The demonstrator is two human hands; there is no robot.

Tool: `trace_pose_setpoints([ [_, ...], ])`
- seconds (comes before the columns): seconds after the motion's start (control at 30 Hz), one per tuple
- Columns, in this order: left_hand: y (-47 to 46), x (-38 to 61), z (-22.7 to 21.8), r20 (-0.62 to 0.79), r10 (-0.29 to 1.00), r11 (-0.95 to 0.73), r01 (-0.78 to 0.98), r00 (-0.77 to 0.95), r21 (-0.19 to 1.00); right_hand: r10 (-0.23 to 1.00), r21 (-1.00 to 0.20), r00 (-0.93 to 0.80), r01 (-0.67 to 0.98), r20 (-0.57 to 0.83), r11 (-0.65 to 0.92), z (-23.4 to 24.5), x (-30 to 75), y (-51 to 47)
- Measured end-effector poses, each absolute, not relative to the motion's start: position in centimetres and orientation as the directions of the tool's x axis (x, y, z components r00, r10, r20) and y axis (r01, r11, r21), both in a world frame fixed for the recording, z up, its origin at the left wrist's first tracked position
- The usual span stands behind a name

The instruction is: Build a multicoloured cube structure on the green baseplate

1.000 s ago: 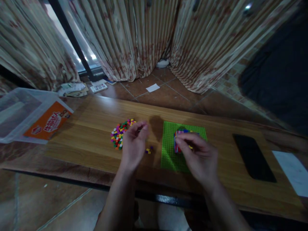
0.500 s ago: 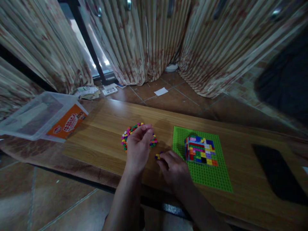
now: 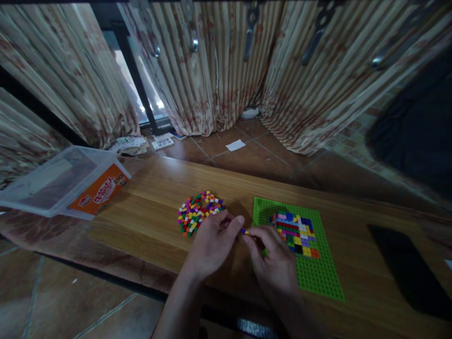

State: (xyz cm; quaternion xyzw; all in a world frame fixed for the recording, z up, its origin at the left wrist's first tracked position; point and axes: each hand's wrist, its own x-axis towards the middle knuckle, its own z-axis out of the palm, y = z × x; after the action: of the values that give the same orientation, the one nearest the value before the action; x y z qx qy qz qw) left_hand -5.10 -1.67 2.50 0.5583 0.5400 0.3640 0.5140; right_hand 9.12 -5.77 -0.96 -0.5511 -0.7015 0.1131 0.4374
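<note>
My left hand and my right hand meet over the wooden board, fingertips pinched together on a tiny purple-and-yellow brick piece held between them. Just left of them lies a pile of small coloured bricks. To the right a green baseplate carries a flat multicoloured brick block. My right hand covers the baseplate's near left corner.
A clear plastic box with an orange label lies at the board's left end. A dark phone rests on the right. Striped curtains hang beyond, over a tiled floor with scraps of paper.
My right hand left the block on the baseplate, went to the loose piece by the pile and now holds it together with my left hand. The view has tilted upward.
</note>
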Motion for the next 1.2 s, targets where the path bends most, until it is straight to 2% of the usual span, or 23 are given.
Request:
trace_pose_setpoints([
  [0.13, -2.3, -4.5, 2.5, -0.173, 0.944, 0.116, 0.21, 0.279, 0.971, 0.865, -0.63, 0.007, 0.687, 0.502, 0.361, -0.4, 9.7, -5.7],
  [0.33, -2.2, -4.3, 2.1, -0.181, 0.944, 0.12, 0.224, 0.275, 0.967, 0.874, -0.655, 0.002, 0.663, 0.486, 0.363, -0.4, 10.1, -5.8],
  [0.6, -2.2, -4.1, 2.3, -0.213, 0.929, 0.191, 0.102, 0.303, 0.976, 0.893, -0.757, -0.005, 0.53, 0.449, 0.383, 0.4, 10.5, -5.9],
  [0.8, -2.0, -3.8, 3.0, -0.218, 0.917, 0.219, 0.033, 0.334, 0.975, 0.881, -0.776, 0.002, 0.475, 0.472, 0.415, 1.0, 11.0, -5.7],
  [0.9, -1.9, -4.0, 2.7, -0.19, 0.929, 0.192, 0.027, 0.316, 0.981, 0.874, -0.775, 0.085, 0.509, 0.478, 0.374, 1.1, 12.0, -5.6],
  [0.97, -1.7, -4.2, 2.4, -0.186, 0.946, 0.17, 0.083, 0.266, 0.982, 0.869, -0.8, 0.196, 0.52, 0.455, 0.301, 1.1, 13.3, -5.4],
  [1.1, -1.6, -4.5, 2.2, -0.186, 0.965, 0.138, 0.245, 0.184, 0.96, 0.817, -0.906, 0.473, 0.403, 0.329, 0.131, 0.9, 16.4, -4.9],
  [1.2, -1.6, -4.4, 2.3, -0.161, 0.976, 0.111, 0.303, 0.146, 0.947, 0.77, -0.929, 0.575, 0.366, 0.277, 0.061, 1.1, 18.6, -4.5],
])
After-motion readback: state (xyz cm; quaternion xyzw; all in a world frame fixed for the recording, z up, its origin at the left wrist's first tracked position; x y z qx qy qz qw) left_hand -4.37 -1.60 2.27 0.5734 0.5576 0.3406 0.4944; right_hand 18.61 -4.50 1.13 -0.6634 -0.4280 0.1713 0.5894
